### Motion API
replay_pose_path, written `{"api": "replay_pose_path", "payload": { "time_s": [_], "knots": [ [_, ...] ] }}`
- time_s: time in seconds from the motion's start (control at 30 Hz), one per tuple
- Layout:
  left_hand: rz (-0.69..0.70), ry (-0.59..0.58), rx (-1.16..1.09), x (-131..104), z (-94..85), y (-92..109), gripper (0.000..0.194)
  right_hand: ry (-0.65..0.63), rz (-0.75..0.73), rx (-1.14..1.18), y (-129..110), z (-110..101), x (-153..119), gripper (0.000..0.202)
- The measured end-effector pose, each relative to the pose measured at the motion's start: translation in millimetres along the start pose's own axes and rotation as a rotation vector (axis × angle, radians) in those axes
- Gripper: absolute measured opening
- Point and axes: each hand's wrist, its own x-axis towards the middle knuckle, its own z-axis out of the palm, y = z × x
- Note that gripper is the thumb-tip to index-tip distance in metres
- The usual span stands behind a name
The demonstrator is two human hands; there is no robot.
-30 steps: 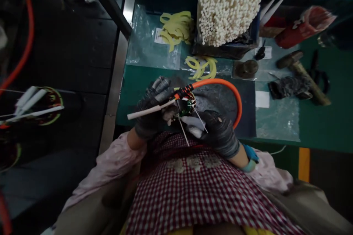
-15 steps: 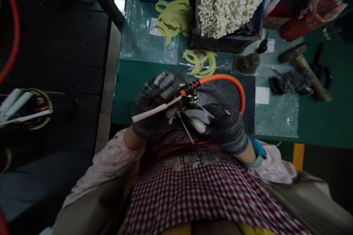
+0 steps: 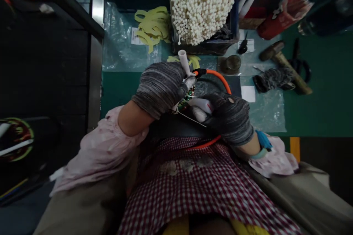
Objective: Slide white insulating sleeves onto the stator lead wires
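Note:
My left hand [image 3: 162,86], in a grey striped glove, is closed around the end of an orange cable [image 3: 219,76] that has a black collar. A white sleeve [image 3: 184,60] stands up from beside its fingertips, its open end away from me. My right hand [image 3: 231,117], gloved alike, grips a white plastic piece with a red mark [image 3: 202,105], whose kind I cannot make out. Between the hands a green part with small wires [image 3: 189,94] is partly hidden by fingers. A thin white strand [image 3: 193,119] slants down from it.
Beyond my hands a dark bin [image 3: 205,48] is packed with thin white rods [image 3: 201,11]. Yellow curved strips [image 3: 154,24] lie on plastic bags at its left. On the right are a hammer [image 3: 286,64], a dark glove [image 3: 273,79], scissors [image 3: 302,68] and a red container [image 3: 280,18].
My left hand has turned over and closed at the cable's end. The white sleeve has swung from pointing left to pointing away from me. My right hand keeps its grip; the view has shifted.

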Motion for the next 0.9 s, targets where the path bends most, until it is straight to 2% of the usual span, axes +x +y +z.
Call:
{"api": "replay_pose_path", "payload": {
  "time_s": [0.1, 0.13, 0.23, 0.33, 0.5, 0.57, 0.7, 0.8, 0.83, 0.9],
  "knots": [
    [0.035, -0.190, 0.231, 23, -3.5, 8, 0.037, 0.012, 0.067, 0.031, 6, 4, 5, 0.044],
    [0.041, -0.213, 0.254, 30, -3.7, 10, 0.037, 0.001, 0.091, 0.055, 7, 5, 7, 0.045],
    [0.046, -0.209, 0.218, 45, 0.3, 12, 0.032, -0.037, 0.153, 0.103, 8, 9, 14, 0.049],
    [0.059, -0.178, 0.152, 52, 6.8, 11, 0.028, -0.042, 0.138, 0.060, 8, 10, 17, 0.046],
    [0.025, -0.181, 0.178, 51, 7.2, 18, 0.026, 0.046, 0.125, -0.002, 7, 10, 14, 0.043],
    [0.027, -0.186, 0.219, 50, 5.9, 21, 0.029, 0.088, 0.123, 0.050, 8, 8, 8, 0.040],
    [0.020, -0.181, 0.290, 42, 9.5, 18, 0.030, 0.173, 0.217, 0.352, 21, -2, -5, 0.031],
    [-0.017, -0.071, 0.254, 20, 16.8, 6, 0.025, 0.252, 0.311, 0.529, 48, -3, -1, 0.030],
    [-0.019, -0.022, 0.232, 10, 19.5, 0, 0.029, 0.287, 0.317, 0.536, 60, 1, 6, 0.031],
    [0.038, 0.060, 0.197, -12, 24.3, -14, 0.051, 0.364, 0.311, 0.487, 88, 14, 26, 0.036]
  ]
}}
